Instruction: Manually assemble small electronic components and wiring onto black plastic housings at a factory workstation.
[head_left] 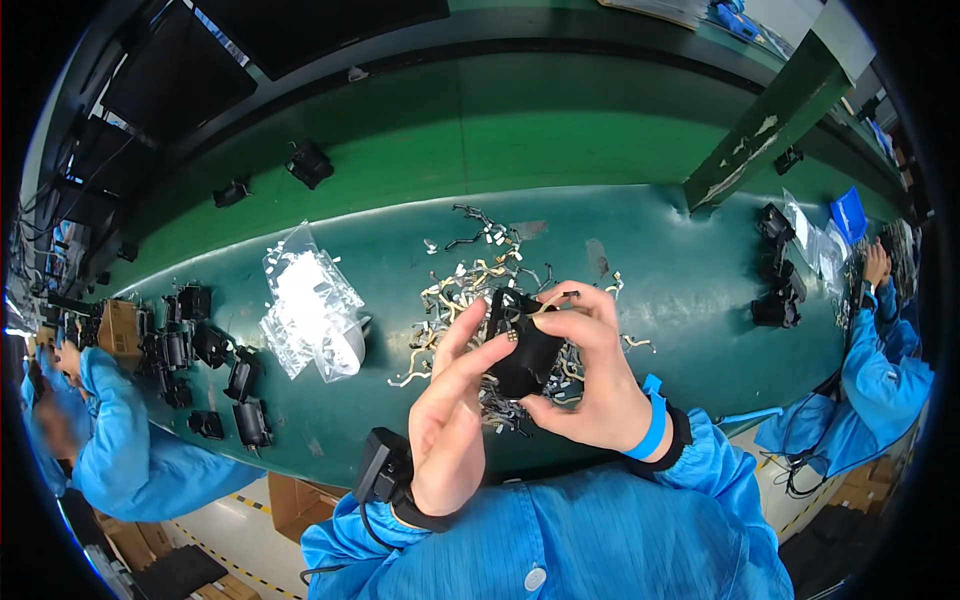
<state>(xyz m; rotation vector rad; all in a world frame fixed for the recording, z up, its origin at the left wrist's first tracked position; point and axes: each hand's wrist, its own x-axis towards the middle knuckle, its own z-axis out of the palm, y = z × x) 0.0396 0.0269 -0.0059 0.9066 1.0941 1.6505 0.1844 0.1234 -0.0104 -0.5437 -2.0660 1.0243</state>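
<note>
Your left grip (447, 420) touches the upper left of the black part (530, 372), though I cannot tell if it pinches; your right grip (605, 395) pinches that part from the right. It is above short cables (440, 290) strewn across your bench (665, 270). Beyond, to your left, lies a clear bag (300, 243) with white pieces (308, 300).

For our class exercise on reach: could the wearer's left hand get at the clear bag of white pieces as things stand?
Probably yes: the clear bag lies beyond mostly bare tabletop, left of the left hand, whose fingers would first have to leave the black part.
</note>
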